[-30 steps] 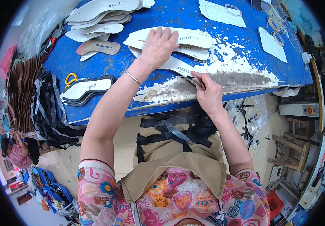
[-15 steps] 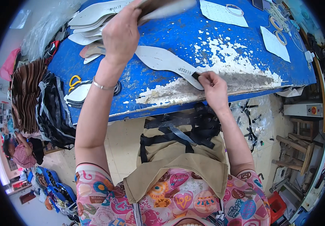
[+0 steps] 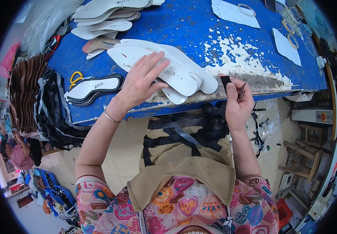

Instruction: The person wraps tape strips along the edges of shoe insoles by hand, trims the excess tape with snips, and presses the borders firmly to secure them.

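White insoles (image 3: 180, 79) lie fanned in an overlapping pile near the table's front edge. On top of them rests my left hand (image 3: 143, 80), open with fingers spread. To the right of the pile, my right hand (image 3: 239, 103) pinches a short black strip (image 3: 225, 82), held apart from the insoles. A thin dark pointed tool (image 3: 242, 93) also sticks out from its fingers; its kind is not clear. Left of my left hand sits a small stack of white insoles with black edges (image 3: 94, 86), beside yellow scissor handles (image 3: 75, 78).
More white insoles (image 3: 110, 13) are stacked at the far left of the blue table (image 3: 176, 25). Brown curved pieces (image 3: 27, 93) and black strips (image 3: 55, 111) hang at its left side. Paper sheets (image 3: 235, 13) and tape rolls (image 3: 292, 40) lie far right. Black strips (image 3: 184, 132) rest across my apron.
My left hand has come down from the far stack onto the pile, where several insoles now overlap instead of one. My right hand has moved right with the black strip, away from the insole's end.
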Demonstrator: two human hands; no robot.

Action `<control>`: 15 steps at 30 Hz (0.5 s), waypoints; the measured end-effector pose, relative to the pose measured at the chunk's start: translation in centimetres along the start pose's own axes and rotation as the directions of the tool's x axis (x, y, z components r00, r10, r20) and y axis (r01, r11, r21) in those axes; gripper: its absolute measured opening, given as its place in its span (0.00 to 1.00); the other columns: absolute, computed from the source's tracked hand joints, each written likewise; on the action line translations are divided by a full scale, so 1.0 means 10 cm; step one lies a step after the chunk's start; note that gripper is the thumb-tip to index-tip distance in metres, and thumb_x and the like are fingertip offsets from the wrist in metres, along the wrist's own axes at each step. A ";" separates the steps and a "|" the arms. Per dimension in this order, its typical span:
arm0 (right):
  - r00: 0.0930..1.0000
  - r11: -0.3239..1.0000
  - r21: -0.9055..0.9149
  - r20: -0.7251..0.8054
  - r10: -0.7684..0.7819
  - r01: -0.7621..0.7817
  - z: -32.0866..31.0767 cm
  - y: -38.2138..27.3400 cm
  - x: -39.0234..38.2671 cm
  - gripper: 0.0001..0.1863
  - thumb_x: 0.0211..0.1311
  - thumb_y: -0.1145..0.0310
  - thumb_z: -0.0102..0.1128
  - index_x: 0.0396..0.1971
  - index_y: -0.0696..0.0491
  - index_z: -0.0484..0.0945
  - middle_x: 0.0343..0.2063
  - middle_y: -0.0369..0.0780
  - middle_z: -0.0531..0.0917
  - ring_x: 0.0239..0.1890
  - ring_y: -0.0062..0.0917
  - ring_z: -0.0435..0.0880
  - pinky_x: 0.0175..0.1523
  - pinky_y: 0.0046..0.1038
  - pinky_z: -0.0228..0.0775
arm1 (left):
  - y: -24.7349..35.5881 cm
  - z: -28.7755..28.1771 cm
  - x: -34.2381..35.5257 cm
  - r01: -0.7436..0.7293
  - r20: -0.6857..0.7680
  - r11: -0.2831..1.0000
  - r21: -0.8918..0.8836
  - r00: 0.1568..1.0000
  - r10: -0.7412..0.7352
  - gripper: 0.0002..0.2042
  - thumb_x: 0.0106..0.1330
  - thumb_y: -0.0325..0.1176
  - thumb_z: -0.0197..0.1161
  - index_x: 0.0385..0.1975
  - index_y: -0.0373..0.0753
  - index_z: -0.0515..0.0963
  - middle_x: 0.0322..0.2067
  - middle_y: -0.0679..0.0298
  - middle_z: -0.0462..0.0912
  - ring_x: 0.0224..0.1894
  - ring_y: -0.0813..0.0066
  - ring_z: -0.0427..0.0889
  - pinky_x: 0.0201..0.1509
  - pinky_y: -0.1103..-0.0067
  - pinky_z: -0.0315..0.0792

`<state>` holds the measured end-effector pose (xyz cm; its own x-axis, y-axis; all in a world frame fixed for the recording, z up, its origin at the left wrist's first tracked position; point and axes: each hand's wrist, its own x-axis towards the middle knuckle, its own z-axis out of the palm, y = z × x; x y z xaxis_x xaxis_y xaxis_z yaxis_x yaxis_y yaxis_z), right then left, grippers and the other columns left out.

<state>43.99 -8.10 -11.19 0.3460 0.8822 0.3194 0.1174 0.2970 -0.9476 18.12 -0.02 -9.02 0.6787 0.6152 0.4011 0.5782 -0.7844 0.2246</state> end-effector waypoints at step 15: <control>0.924 0.908 -0.403 0.380 0.052 0.114 0.12 0.21 0.04 0.13 0.48 0.84 0.56 0.35 0.54 0.73 0.52 0.40 0.76 0.31 0.30 0.83 0.34 0.22 0.73 | 0.09 0.37 0.15 0.072 -0.203 0.966 0.247 0.979 -0.021 0.25 0.54 0.50 0.59 0.50 0.45 0.75 0.48 0.60 0.75 0.50 0.56 0.73 0.52 0.67 0.68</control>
<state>43.29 -6.67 -13.09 -0.0277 0.9691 0.2452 0.5209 0.2233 -0.8239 21.35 0.52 -11.49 0.5603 0.6024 0.5685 0.7195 -0.6940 0.0263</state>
